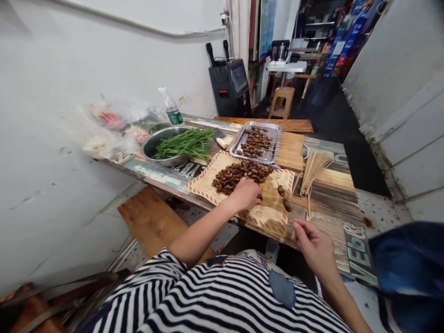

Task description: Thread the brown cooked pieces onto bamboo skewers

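On a paper sheet with a red-striped border (204, 181) lies a pile of shiny dark brown pupae (229, 178). My left hand (247, 194) is at the near side of this pile, its fingers curled down and closed on a pupa (259, 197), partly hidden by the fingers. Low at the right, my right hand (314, 243) pinches the bottom end of a thin bamboo skewer (292, 214). Two pupae are threaded on that skewer, and its bare tip points up toward the pile.
Behind the paper, a metal tray (239, 149) of loaded skewers rests on a wooden board (293, 150). Bare bamboo skewers (314, 171) lie to the right. At left stand a metal bowl (149, 150) of green vegetables (185, 144), plastic bags (118, 125) and a bottle (173, 112).
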Available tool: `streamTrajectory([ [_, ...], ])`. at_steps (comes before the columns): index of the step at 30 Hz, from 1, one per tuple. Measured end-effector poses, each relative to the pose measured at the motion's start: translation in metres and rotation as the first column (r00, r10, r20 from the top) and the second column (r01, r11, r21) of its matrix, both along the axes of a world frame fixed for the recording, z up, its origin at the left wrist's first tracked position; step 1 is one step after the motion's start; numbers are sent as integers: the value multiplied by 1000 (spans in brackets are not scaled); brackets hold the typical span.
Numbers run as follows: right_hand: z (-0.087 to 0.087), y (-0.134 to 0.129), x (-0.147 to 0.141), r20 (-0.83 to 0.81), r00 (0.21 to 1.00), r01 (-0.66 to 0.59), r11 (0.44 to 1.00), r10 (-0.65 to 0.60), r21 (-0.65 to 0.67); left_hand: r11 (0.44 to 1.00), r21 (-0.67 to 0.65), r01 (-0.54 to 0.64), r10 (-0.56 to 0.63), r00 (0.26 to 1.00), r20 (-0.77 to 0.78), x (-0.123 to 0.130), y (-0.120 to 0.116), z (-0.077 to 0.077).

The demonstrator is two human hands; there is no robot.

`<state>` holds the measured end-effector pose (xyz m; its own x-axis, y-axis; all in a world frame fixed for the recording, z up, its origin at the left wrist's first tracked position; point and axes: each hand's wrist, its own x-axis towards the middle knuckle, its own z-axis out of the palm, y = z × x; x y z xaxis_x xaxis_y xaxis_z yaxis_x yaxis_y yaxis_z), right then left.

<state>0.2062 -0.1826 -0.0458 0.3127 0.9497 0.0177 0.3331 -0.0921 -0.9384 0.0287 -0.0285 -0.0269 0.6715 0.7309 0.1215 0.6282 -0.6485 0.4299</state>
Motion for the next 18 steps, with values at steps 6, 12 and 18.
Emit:
streamTrajectory([
  [6,-1,0,-2,-5,1000,-28,999,28,-21,985,5,170,-168,967,192,0,4,-4],
  [12,-1,-2,-3,-18,998,-54,997,53,-48,963,-244,116,68,770,635,2,-1,0],
  [18,6,-6,-5,-2,997,-83,996,83,-38,846,-468,254,288,521,804,-1,1,9],
])
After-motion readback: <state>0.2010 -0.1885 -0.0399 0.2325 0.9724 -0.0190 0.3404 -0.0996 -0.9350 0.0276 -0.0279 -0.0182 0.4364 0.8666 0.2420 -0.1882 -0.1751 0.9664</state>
